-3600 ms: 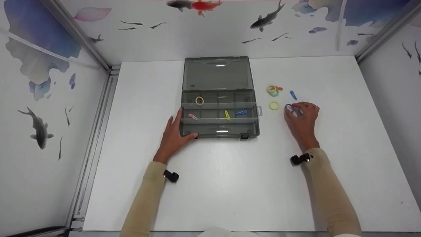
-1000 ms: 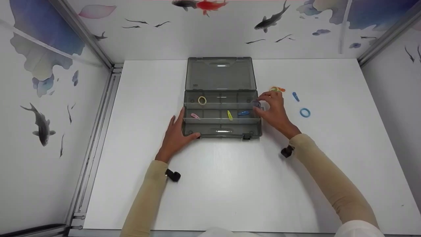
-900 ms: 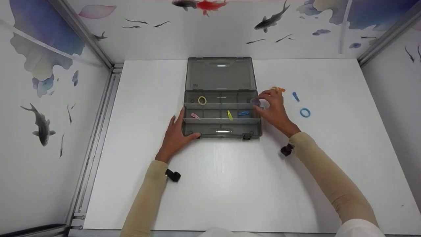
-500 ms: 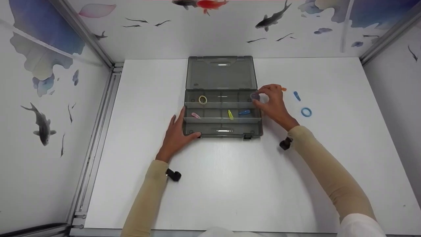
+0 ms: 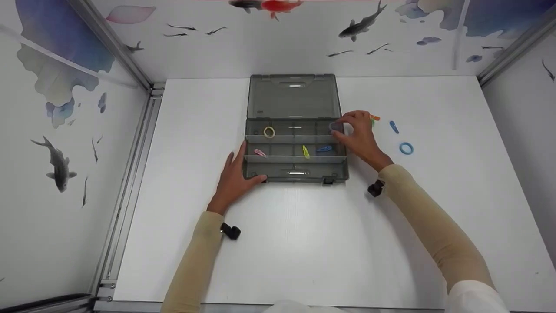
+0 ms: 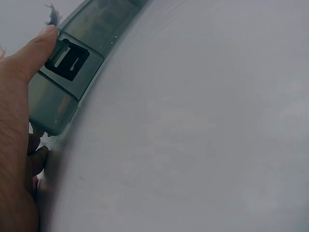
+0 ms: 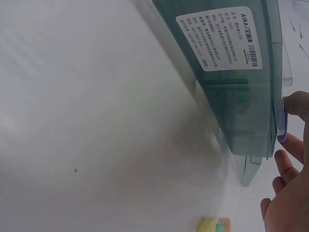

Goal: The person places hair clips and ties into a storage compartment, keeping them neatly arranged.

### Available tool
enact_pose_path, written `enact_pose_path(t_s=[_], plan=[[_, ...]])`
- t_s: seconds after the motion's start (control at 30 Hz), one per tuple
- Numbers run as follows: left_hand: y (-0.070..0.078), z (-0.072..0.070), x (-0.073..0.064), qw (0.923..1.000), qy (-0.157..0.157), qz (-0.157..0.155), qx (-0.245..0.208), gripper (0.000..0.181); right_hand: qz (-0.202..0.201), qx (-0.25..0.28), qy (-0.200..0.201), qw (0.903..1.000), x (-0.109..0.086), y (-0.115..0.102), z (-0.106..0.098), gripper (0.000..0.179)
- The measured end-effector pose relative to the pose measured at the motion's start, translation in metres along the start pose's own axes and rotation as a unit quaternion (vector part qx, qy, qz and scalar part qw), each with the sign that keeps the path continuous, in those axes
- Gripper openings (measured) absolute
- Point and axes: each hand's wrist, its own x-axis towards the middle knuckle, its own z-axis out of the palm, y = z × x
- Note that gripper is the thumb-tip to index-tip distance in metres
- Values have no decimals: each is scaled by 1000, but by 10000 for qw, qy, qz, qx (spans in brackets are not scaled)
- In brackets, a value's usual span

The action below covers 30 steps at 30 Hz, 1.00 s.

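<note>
Left of centre, the left hand [image 5: 234,180] rests, fingers spread, around the lower-left corner of a grey translucent plastic box [image 5: 312,170], presumably steadying it. The right hand [image 5: 362,138] pinches a small purple translucent ring [image 5: 336,127] over the box's upper-right compartment, a hold likely suiting its thinness.

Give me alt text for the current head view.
A person's right hand pinches a purple ring at the back right of an open divided box; their left hand grips its left front corner. A blue ring and blue clip lie farther right.
</note>
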Motion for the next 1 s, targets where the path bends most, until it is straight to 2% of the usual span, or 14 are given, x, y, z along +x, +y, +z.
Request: enact_pose_path(t_s=[0.4, 1.0], plan=[[0, 1, 0, 10000, 13, 25, 44, 122, 180, -63, -96, 9998, 2, -2, 1, 32], [-2, 0, 1, 10000, -29, -20, -16, 125, 144, 51, -128, 9998, 1, -1, -3, 39]])
